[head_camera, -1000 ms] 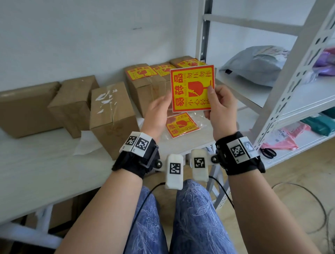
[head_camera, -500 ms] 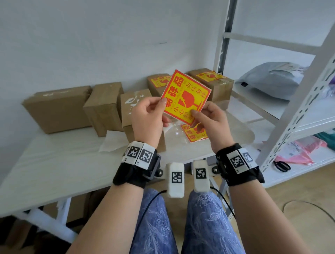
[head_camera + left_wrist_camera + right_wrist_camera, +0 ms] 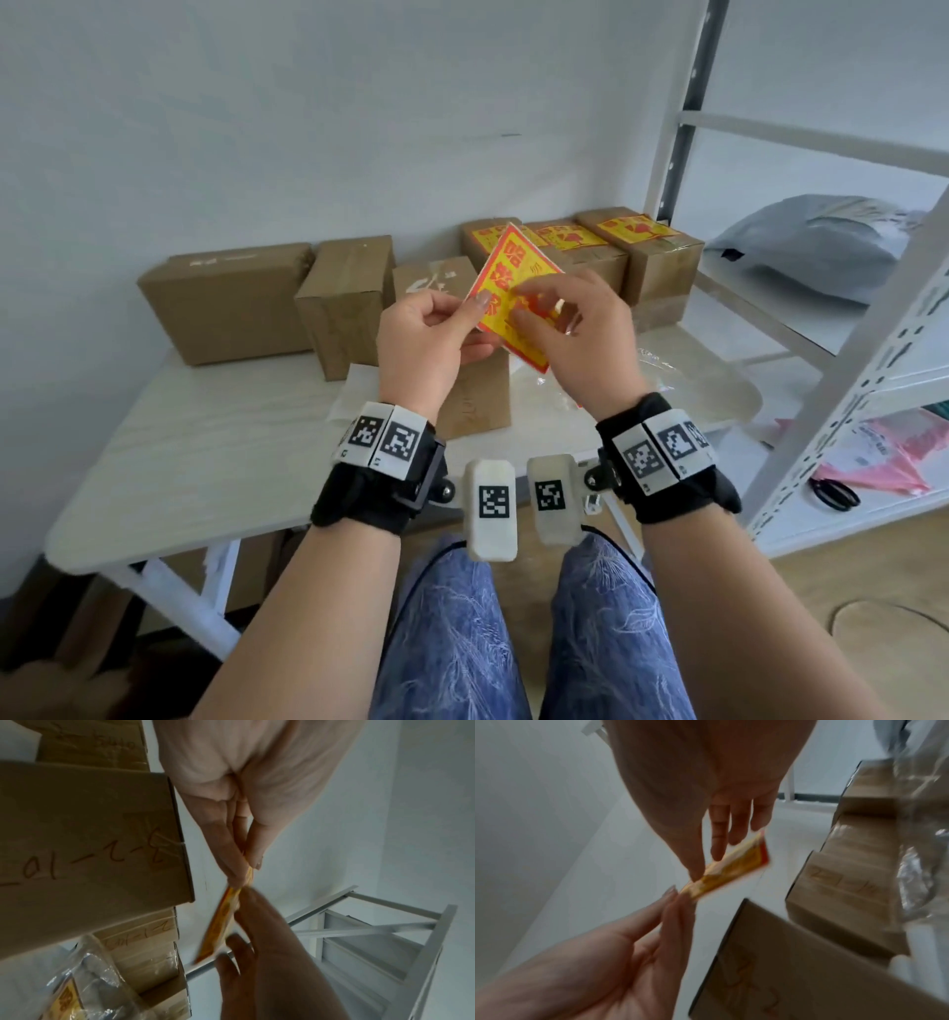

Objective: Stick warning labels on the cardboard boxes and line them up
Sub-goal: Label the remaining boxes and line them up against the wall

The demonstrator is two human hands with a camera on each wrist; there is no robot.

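Hands meet in the air above the near edge of the white table, both on one yellow-and-red warning label, which stands tilted like a diamond. The left hand pinches the label's left corner between thumb and forefinger; the left wrist view shows the sheet edge-on, clamped between those fingertips and running away from them toward the other hand. The right hand lies over the label's lower right part with curled fingers, thumb and fingertips on the sheet near the left hand's pinch, though blur hides how firmly it holds. Behind the label, along the table's back edge, three cardboard boxes with labels on top stand in a row toward the right corner, and plain cardboard boxes stand to the left. One more plain box stands just under the hands. Crumpled clear plastic wrap lies near the table's right edge, beside a grey metal shelf rack.
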